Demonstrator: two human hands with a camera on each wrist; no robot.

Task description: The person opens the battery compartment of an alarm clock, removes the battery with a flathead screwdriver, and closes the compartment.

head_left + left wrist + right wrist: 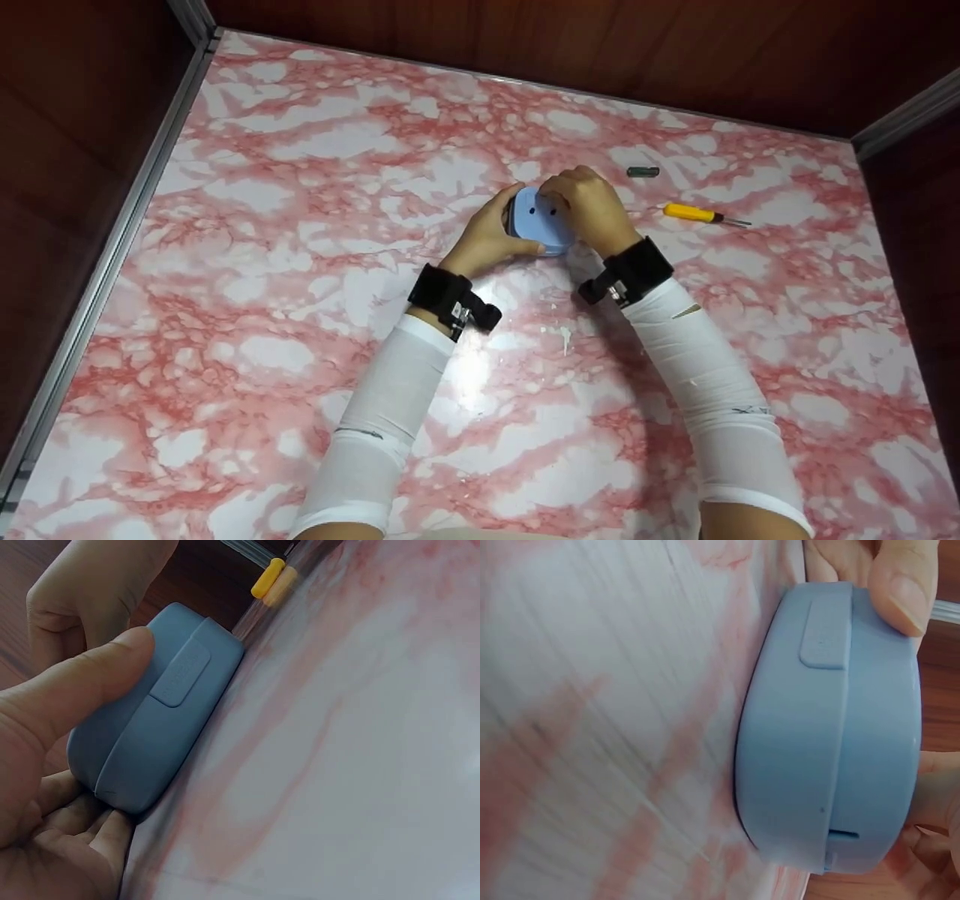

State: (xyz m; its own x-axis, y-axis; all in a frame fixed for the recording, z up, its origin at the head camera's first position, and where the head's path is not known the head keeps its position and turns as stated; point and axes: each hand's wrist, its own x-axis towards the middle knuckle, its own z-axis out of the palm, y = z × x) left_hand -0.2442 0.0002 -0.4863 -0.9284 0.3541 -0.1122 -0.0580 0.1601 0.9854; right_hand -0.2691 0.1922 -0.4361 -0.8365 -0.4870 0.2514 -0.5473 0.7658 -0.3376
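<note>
A light blue plastic case (530, 231) with rounded corners stands on the table, two dark holes showing in its upper face. My left hand (484, 238) grips it from the left, the thumb along the near edge and the fingers around the far side. In the left wrist view, a raised tab on the case's side (169, 720) faces the camera. My right hand (595, 206) has its fingers bent down onto the upper face, close to the holes. Whether something small is pinched between those fingertips is hidden.
A screwdriver (690, 214) with a yellow handle lies right of my right hand. Behind it is a small dark cylindrical piece (643, 172). Dark wood-look panels (525, 37) border the red and white marbled table (285, 352) at the back and sides.
</note>
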